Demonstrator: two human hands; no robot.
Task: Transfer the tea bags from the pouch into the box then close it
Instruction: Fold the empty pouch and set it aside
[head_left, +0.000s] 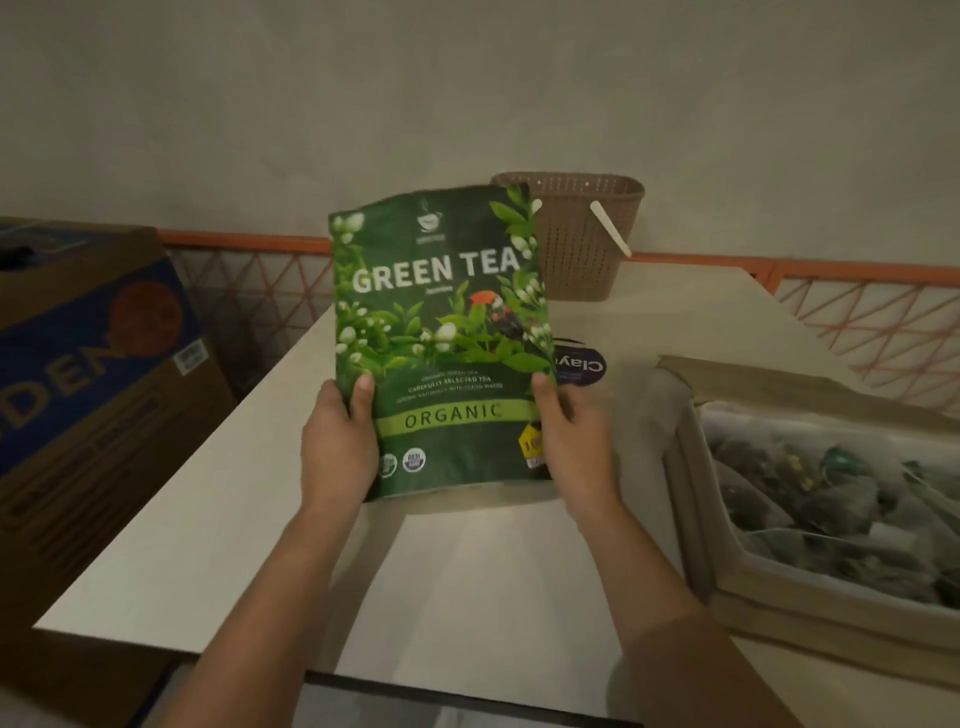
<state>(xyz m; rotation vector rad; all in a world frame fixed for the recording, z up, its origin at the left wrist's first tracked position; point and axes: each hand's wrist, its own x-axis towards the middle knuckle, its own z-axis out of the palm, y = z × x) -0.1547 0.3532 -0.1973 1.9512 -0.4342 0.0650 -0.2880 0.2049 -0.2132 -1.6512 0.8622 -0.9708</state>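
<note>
Two hands hold the green pouch (441, 338) upright above the white table (208, 493): the left hand (337, 441) grips its lower left edge, thumb on the front, and the right hand (571, 441) clasps its lower right edge the same way, so both are closed on the pouch. The printed front faces the camera, the top edge is crumpled and leans a little to the left, and the pouch looks flat and slack, which suggests that little or nothing is left inside, though its mouth cannot be seen. The box (696, 467) stands on the table to the right, well apart from the pouch, with its lid flap (753, 379) folded back at the far side. It is open and already holds a heap of tea bags (831, 514) in clear wrappers, filling most of what shows of it. Judged from this, the transfer is largely or wholly done; what remains is to check the pouch, shake out any last bags over the box, set the pouch down and fold the lid shut. Behind the pouch sit a brown basket (582, 244) and a dark round sticker or lid (582, 366), and a cardboard carton (93, 364) stands off the table's left side.
</note>
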